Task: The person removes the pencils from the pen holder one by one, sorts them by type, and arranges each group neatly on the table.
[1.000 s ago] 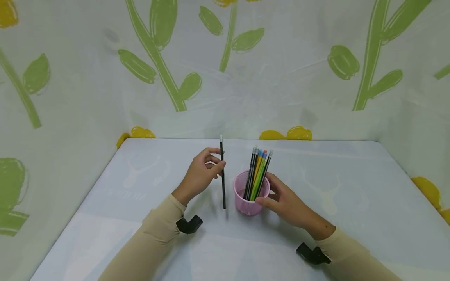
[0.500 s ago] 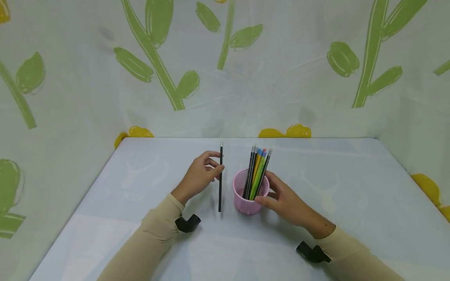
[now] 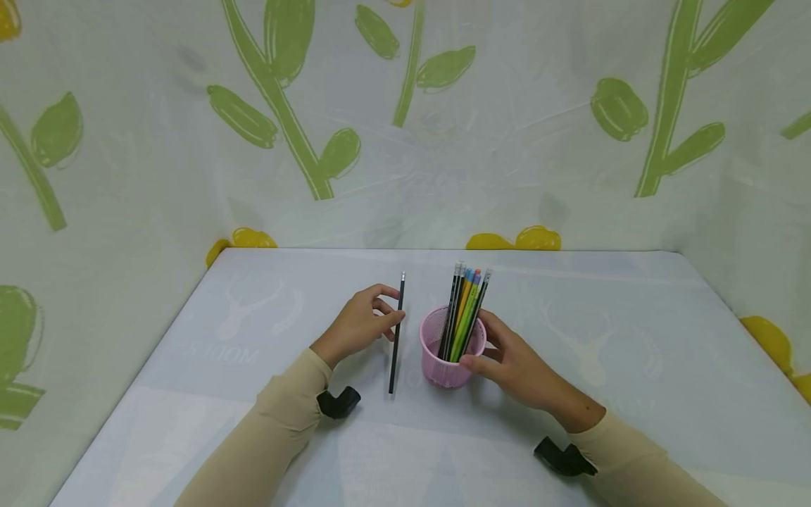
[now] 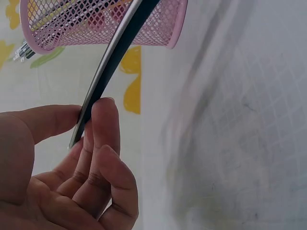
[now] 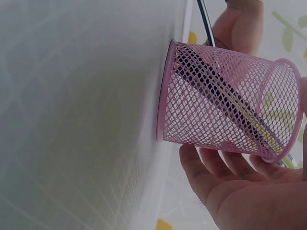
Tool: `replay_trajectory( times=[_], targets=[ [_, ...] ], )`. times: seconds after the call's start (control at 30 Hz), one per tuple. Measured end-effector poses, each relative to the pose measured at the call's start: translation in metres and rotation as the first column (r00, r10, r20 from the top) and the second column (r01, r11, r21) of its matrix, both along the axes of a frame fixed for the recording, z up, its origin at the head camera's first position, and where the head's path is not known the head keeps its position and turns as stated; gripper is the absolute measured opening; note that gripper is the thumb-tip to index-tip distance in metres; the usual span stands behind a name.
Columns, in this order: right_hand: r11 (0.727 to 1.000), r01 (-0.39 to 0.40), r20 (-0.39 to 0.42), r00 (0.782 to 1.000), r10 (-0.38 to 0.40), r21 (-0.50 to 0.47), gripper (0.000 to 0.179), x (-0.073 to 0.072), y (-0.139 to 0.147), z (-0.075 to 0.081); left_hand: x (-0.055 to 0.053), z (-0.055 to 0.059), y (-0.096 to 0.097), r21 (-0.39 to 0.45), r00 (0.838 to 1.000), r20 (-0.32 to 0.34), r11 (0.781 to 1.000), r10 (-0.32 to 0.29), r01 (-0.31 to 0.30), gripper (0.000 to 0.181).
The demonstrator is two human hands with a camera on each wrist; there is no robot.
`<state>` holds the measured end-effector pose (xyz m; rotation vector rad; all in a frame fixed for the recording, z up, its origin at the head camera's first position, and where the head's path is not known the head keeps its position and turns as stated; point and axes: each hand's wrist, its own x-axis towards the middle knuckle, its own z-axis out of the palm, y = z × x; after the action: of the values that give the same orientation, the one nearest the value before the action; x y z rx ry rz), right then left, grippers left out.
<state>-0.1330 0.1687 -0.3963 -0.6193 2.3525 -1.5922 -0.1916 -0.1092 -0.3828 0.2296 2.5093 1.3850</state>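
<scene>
My left hand pinches a black pencil between thumb and fingers, to the left of a pink mesh pencil cup. The pencil's silver end points up, and its lower end leans slightly left, close over the table. In the left wrist view the thumb and fingertips press the pencil from both sides. My right hand holds the cup at its right side, thumb at the near rim. Several pencils in black, yellow and green stand in the cup, leaning right. The right wrist view shows fingers against the mesh wall.
The cup stands on a pale, faintly patterned table. A white wall covering with green plant prints rises behind the table's back edge. Black wrist cameras sit at both cuffs, the left camera low over the table.
My left hand has come down and a little nearer with the pencil, whose lower end has swung left so that it now tilts. The right hand and cup have stayed in place.
</scene>
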Motion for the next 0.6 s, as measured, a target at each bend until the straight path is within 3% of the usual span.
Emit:
replay_trajectory(
  times=[0.3,0.6],
  targets=[
    [1.000,0.004,-0.018,1.000,-0.004,0.007,0.075,0.001,0.002,0.002,-0.004,-0.005,0.002,-0.057,0.998,0.047,0.998,-0.031,0.034,0.044],
    [1.000,-0.006,0.003,1.000,0.006,0.002,0.076,0.000,0.001,0.003,-0.007,-0.014,0.000,-0.129,0.997,0.074,0.991,-0.016,0.025,0.043]
  ],
)
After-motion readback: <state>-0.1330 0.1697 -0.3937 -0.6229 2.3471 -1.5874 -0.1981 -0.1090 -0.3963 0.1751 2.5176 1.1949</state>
